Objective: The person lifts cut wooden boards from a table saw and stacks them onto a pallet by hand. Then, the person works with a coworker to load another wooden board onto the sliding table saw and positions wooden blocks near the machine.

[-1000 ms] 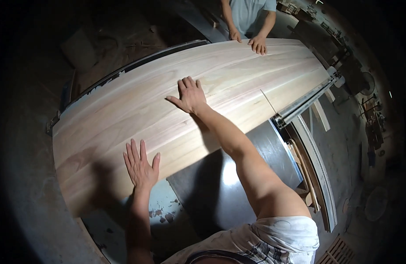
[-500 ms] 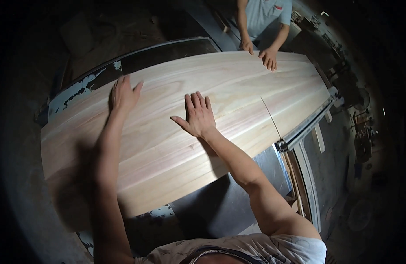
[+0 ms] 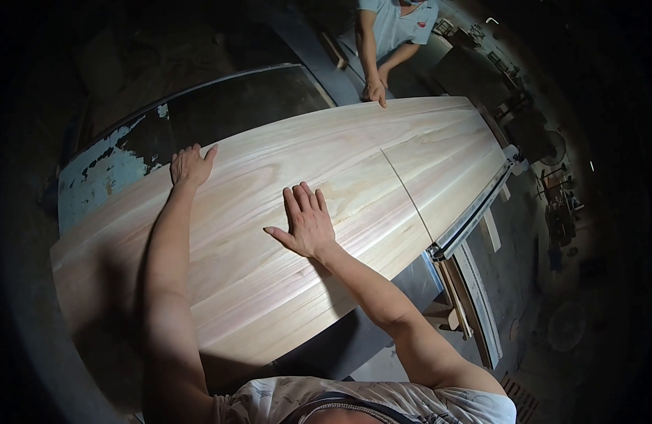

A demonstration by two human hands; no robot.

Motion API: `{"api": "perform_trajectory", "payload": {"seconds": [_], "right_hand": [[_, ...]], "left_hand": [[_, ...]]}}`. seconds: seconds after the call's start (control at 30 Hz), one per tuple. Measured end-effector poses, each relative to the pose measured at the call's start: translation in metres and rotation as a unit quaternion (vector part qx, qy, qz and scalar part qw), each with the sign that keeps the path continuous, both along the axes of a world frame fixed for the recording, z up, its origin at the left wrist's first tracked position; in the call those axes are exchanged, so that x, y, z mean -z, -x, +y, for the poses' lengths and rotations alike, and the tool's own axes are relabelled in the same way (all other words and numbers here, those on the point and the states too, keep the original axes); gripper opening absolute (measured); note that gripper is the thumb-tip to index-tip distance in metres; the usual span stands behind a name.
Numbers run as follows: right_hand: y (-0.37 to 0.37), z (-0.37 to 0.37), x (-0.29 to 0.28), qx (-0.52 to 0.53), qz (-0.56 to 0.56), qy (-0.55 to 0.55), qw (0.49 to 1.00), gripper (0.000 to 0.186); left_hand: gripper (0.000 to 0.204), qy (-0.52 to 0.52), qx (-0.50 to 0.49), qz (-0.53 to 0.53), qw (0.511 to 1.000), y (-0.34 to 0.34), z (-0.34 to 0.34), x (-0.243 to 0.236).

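A wide pale wooden panel (image 3: pixel 248 283), made of joined boards, lies across a dark machine table. My left hand (image 3: pixel 191 168) rests at its far long edge, fingers stretched out and thumb apart. My right hand (image 3: pixel 309 222) lies flat on the middle of the panel with its fingers spread. To the right of that hand a thin dark line (image 3: pixel 407 194) runs across the panel from its near edge. At the far side a co-worker's hands (image 3: pixel 375 90) are close together by the panel's edge.
Beyond the panel is a dark table surface (image 3: pixel 234 99) with peeling light-blue paint (image 3: pixel 107 169). A metal rail (image 3: pixel 474 208) follows the panel's right end. Wood strips (image 3: pixel 490 230) lie to the right, and a co-worker (image 3: pixel 400 28) stands at the far side.
The panel has slid nearer to me, and the dark line across it shows longer. My left hand has reached the far edge. The co-worker's hand has lifted off the panel's top.
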State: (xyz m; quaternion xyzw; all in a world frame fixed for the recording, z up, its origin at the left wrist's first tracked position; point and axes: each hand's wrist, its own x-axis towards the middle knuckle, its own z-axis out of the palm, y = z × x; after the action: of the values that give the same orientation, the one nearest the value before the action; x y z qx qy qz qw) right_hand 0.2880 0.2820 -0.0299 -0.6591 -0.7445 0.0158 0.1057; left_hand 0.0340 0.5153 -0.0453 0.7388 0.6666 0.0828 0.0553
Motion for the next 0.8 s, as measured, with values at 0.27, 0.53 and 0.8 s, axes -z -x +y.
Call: {"api": "perform_trajectory", "payload": {"seconds": [0.27, 0.53, 0.8], "right_hand": [[0.004, 0.01, -0.004, 0.001, 0.016, 0.001, 1.0, 0.1], [0.009, -0.086, 0.005, 0.0, 0.021, 0.008, 1.0, 0.098], [0.014, -0.208, 0.004, 0.007, 0.021, -0.01, 1.0, 0.096]], "left_hand": [[0.07, -0.032, 0.002, 0.003, 0.999, 0.002, 0.013, 0.003], [0.068, 0.002, -0.003, 0.006, 1.0, 0.006, -0.086, 0.015], [0.068, -0.005, 0.008, 0.001, 1.0, 0.006, -0.204, 0.007]]}}
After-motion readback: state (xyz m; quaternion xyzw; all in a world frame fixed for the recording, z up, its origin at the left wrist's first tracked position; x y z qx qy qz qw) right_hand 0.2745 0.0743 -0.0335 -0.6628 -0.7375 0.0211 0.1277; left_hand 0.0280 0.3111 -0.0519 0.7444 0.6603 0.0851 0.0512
